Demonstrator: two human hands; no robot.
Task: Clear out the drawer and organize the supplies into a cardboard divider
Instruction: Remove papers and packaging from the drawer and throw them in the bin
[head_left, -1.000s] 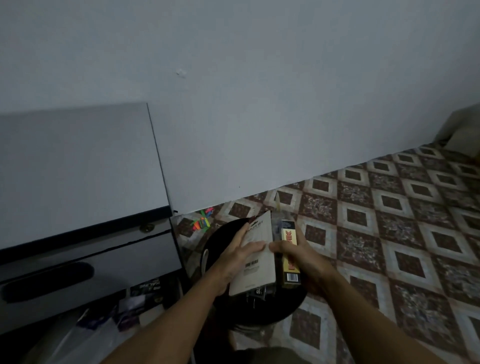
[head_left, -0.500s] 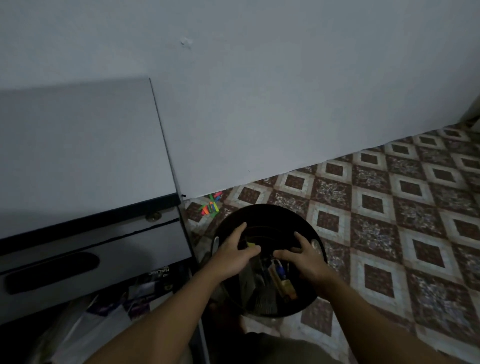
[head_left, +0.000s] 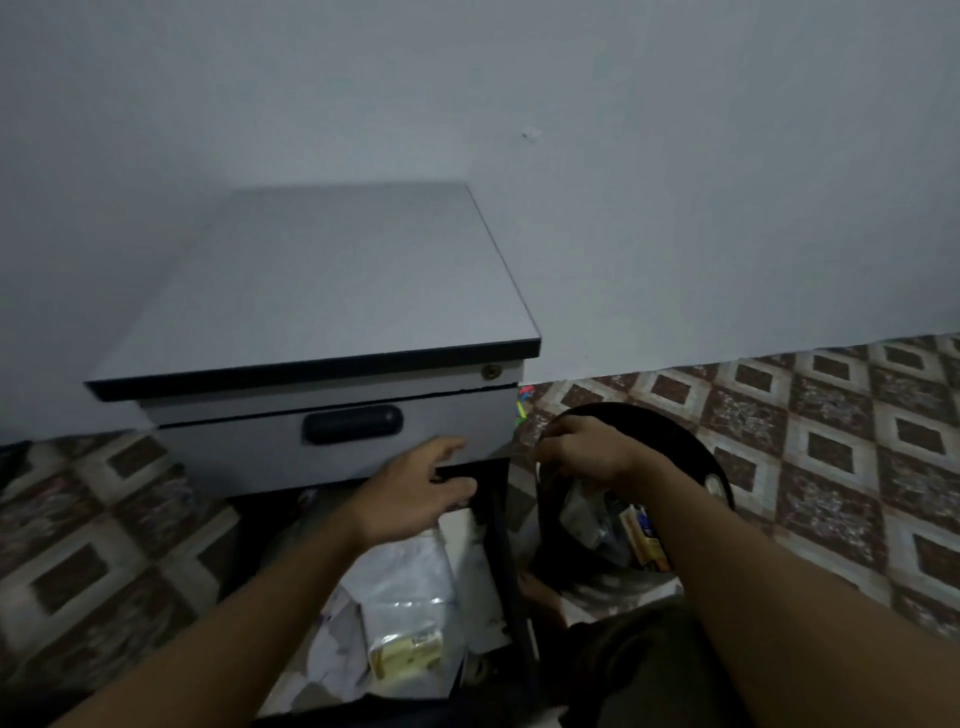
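Above the drawer (head_left: 501, 545), left hand (head_left: 415, 491) spreads empty; right hand (head_left: 584, 452) grips bin (head_left: 675, 431)

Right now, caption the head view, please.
Left hand hovers over bagged supplies in the open drawer; right hand holds the black bin's rim.

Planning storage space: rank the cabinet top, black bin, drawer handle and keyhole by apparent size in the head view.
1. cabinet top
2. black bin, partly hidden by an arm
3. drawer handle
4. keyhole
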